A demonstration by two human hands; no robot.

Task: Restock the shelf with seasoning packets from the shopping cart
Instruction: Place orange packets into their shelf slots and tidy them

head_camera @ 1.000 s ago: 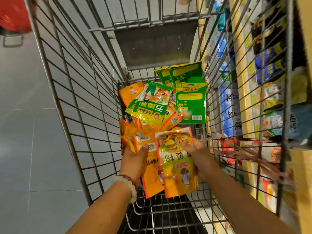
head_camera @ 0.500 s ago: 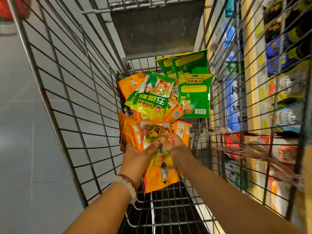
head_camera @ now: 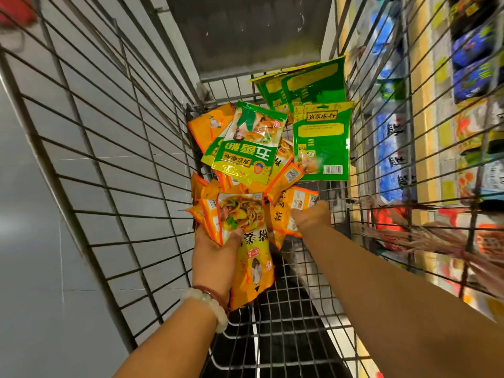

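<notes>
Left grip (head_camera: 215, 249) around orange packets (head_camera: 245, 241); cart (head_camera: 131, 148)

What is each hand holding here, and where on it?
Left hand grips orange packets at mid-height, thumb on front. Right hand grasps another orange packet at its middle.

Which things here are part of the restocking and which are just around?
Job:
- orange seasoning packets gripped in the left hand
- orange packet the right hand grasps
- green seasoning packets loose in the wire shopping cart
- stocked shelf on the right

Around:
- white bead bracelet
- grey tiled floor
</notes>
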